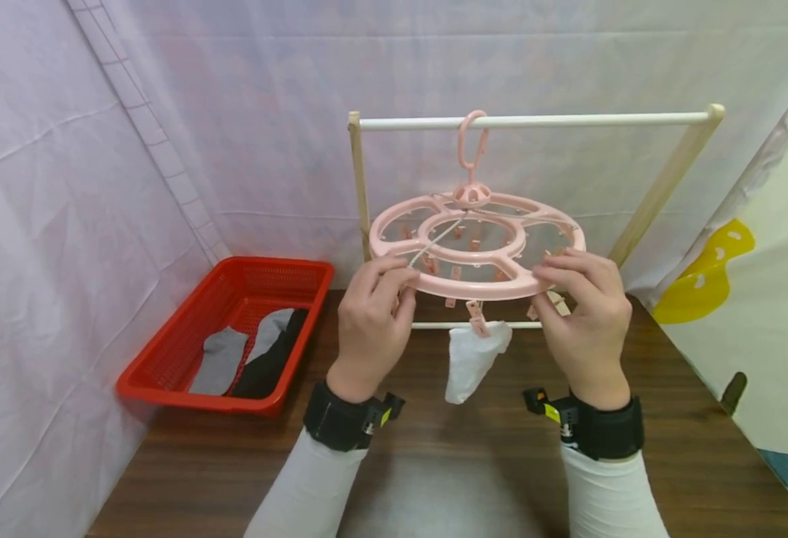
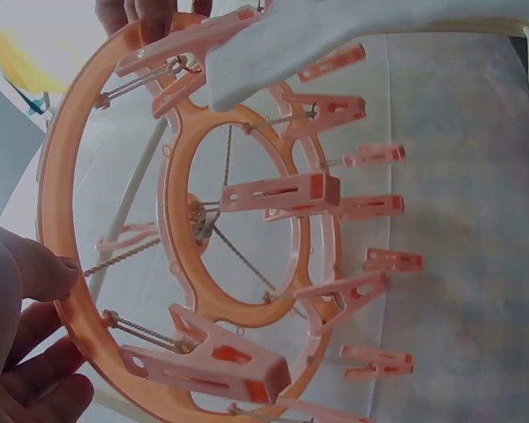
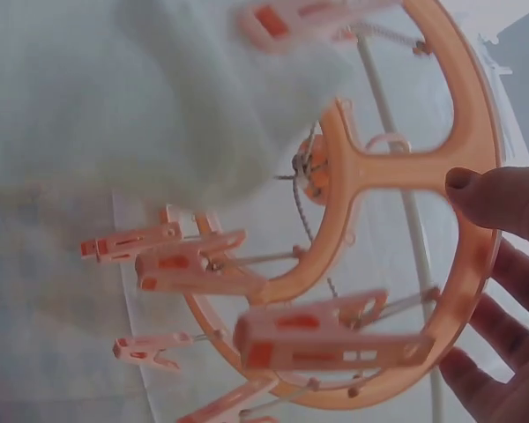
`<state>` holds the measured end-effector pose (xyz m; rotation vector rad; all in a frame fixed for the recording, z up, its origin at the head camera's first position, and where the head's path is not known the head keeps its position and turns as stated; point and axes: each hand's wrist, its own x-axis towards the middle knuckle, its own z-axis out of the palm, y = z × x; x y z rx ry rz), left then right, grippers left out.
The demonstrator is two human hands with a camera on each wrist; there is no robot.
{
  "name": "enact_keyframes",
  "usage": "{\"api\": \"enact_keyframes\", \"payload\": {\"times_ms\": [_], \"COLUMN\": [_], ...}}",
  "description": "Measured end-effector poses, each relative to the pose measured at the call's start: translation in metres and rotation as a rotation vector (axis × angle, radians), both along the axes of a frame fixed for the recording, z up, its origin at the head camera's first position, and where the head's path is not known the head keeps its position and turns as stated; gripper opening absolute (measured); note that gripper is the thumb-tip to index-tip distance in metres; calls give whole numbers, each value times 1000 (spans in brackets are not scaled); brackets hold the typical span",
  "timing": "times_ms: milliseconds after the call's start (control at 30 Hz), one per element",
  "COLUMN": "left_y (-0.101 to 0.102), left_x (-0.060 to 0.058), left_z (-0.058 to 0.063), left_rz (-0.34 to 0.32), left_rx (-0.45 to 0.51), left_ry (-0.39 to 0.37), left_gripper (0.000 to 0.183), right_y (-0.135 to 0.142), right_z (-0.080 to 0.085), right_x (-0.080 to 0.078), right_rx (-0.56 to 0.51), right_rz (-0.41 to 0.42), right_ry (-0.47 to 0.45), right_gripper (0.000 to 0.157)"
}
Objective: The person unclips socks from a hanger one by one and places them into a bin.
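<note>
A round pink clip hanger (image 1: 468, 288) hangs by its hook (image 1: 472, 142) from a white rail. My left hand (image 1: 375, 314) pinches the front left of its outer ring, thumb below and fingers on top. At the front right, my right hand (image 1: 585, 317) pinches the same ring between thumb and fingers. Between the hands a white sock (image 1: 472, 362) dangles from a clothes peg (image 1: 478, 320) below the ring. Several more pink pegs (image 2: 282, 192) hang on short cords in the left wrist view. The sock (image 3: 185, 106) blurs across the upper left of the right wrist view.
A red plastic basket (image 1: 232, 403) stands on the dark wooden table (image 1: 454, 463) at the left, holding grey socks (image 1: 222, 362) and a black piece (image 1: 269, 366). The rack's white rail (image 1: 596, 119) runs between wooden posts (image 1: 666, 179). White cloth surrounds the table; a yellow shape (image 1: 697, 291) is at the right.
</note>
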<state>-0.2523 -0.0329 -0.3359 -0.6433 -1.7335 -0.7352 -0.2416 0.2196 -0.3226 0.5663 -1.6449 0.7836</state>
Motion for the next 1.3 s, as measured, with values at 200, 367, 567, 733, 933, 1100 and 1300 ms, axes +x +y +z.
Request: {"api": "enact_keyframes", "payload": {"times_ms": [200, 367, 567, 733, 933, 1100, 1300], "left_y": [-5, -6, -10, -13, -14, -16, -23], "left_x": [-6, -11, -15, -16, -16, -12, -5], "left_z": [-1, -2, -4, -5, -6, -4, -7], "left_rz": [-1, -7, 6, 15, 22, 31, -8], "left_rx": [35, 42, 54, 59, 52, 34, 58], "left_ry": [7, 3, -8, -37, -55, -52, -3], "left_gripper": [8, 8, 8, 9, 9, 18, 23], "right_y": [7, 9, 10, 10, 11, 12, 13], "right_z": [-3, -4, -2, -3, -5, -6, -6], "right_x": [-4, -5, -3, -3, -5, -6, -8], "right_rx": [-10, -14, -30, -34, -25, -11, 1], "right_rz": [-1, 14, 34, 57, 64, 50, 44], "right_ry": [-26, -28, -18, 2, 13, 4, 4], "right_gripper": [21, 19, 16, 15, 15, 15, 14]}}
